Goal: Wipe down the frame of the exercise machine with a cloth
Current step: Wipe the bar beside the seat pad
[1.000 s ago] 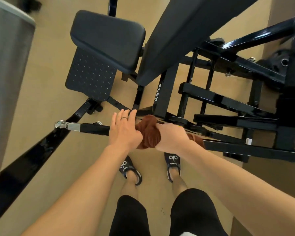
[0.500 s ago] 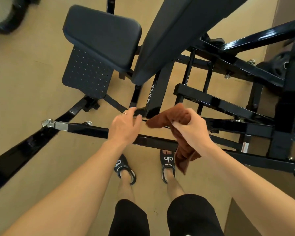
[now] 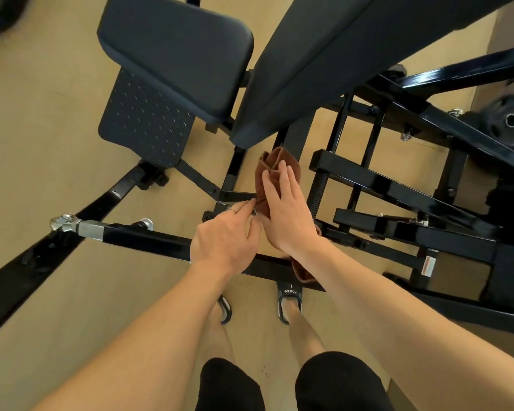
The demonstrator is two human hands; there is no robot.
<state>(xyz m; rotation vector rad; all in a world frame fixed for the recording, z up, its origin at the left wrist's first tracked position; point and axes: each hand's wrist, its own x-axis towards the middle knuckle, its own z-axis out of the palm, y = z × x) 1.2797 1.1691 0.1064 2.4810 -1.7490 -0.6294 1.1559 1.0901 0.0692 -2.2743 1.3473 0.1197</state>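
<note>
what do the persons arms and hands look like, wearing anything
Both forearms are bare, with no sleeves, gloves or watch in view. The left hand wears a thin ring on one finger. The right hand shows no ring or other jewellery.

Seat pad (image 3: 175, 51) lies left of the backrest (image 3: 339, 51), above the frame (image 3: 149, 238).

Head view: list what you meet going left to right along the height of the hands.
Silver bolted joint → black crossbar → left hand → brown cloth under the right hand → threaded rod → black frame beams.
</note>
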